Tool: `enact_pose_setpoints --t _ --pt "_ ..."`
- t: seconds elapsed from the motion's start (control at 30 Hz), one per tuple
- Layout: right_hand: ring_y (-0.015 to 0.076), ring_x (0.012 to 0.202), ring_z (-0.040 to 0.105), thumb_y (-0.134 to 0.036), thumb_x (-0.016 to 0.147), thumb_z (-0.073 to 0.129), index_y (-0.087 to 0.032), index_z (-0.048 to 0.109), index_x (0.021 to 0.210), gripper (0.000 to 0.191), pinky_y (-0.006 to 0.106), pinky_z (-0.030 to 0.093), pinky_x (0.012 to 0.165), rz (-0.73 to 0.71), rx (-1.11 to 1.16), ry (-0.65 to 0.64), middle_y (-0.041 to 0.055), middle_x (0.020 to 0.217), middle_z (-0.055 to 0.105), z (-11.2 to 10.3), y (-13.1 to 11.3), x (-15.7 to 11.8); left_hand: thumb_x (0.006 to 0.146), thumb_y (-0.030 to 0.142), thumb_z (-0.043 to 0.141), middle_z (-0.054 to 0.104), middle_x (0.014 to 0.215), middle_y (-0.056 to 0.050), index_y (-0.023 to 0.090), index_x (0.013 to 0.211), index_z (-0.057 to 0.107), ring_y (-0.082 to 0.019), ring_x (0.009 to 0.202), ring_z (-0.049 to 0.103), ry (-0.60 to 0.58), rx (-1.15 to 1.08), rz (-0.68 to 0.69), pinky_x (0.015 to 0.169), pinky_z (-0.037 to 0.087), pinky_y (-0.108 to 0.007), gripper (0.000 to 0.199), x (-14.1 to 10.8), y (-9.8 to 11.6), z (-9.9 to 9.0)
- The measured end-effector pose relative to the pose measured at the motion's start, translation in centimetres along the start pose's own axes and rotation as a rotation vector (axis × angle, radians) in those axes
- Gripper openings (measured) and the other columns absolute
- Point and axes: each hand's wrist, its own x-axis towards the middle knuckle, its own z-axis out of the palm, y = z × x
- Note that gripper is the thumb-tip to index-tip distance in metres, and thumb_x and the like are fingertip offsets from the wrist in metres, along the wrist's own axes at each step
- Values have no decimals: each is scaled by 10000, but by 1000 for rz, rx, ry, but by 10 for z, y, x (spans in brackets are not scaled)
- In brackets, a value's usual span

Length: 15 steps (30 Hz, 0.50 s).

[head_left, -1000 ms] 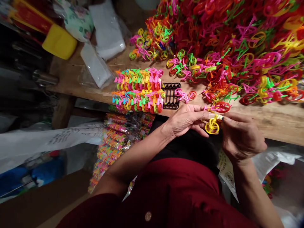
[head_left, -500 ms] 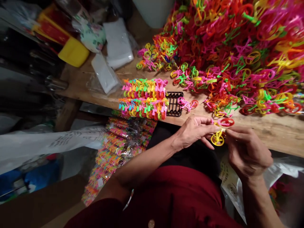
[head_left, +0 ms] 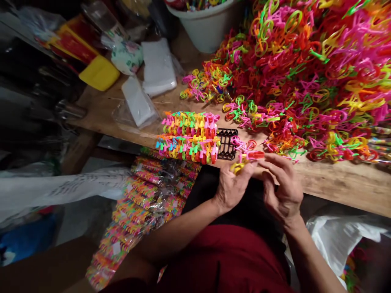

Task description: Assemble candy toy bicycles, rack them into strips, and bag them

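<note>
My left hand (head_left: 232, 185) is closed on a small plastic toy bicycle (head_left: 238, 167) with a yellow wheel and a red wheel, at the table's front edge. My right hand (head_left: 282, 181) is beside it, fingers bent near the red wheel; whether they grip it is hard to tell. Just behind lies a pink toy bicycle (head_left: 242, 143) with a red wheel. A black plastic rack (head_left: 226, 143) lies to the left, its left part covered by two rows of colourful toy bicycles (head_left: 189, 138) standing close together.
A large heap of loose toy bicycles (head_left: 290, 73) covers the right of the wooden table (head_left: 342, 175). White plastic packets (head_left: 159, 67), a yellow scoop (head_left: 99, 73) and a white bucket (head_left: 204, 26) stand or lie behind. Filled packs (head_left: 134, 203) hang below the left edge.
Both hands have moved left toward the rack with the toy bicycle, which has turned and is now partly hidden by my left fingers. The view has shifted, showing more of the bucket.
</note>
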Motion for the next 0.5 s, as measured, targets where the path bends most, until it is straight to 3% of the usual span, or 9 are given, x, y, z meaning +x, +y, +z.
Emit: enact_pose_setpoints --t 0.1,0.27,0.33,0.4,0.5 --pt "239 1136 655 -127 957 532 -225 642 1224 305 408 563 953 -25 -142 -84 124 1233 663 4 14 24 936 423 671 786 1046 -93 171 1013 786 -222 1021 736 73 0 31 989 558 -334 288 3 7 -18" --pt "298 1050 578 -192 933 564 -153 620 1249 323 434 513 863 -86 -516 -424 162 1279 650 35 32 41 874 383 755 767 1080 -74 186 1022 760 -222 1011 730 -99 -193 -247 953 596 -373 246 -6 13 -34" --pt "289 978 544 -181 939 545 -148 652 1180 266 413 484 814 -88 -609 -450 158 1179 668 46 34 40 861 363 766 767 1035 -64 189 1018 748 -233 990 735 -108 -209 -293 895 620 -382 235 -8 12 -39" --pt "278 941 518 -171 953 516 -147 672 1105 219 393 462 796 -98 -627 -427 153 1097 670 51 34 38 882 352 746 769 927 -62 172 931 755 -216 910 740 -85 -82 -263 877 613 -361 186 -9 10 -43" --pt "273 932 516 -167 972 481 -147 669 1083 219 392 452 810 -83 -576 -338 147 1046 675 43 32 37 898 353 730 761 840 -67 157 806 740 -188 815 727 -71 68 -221 847 589 -321 217 -9 6 -45"
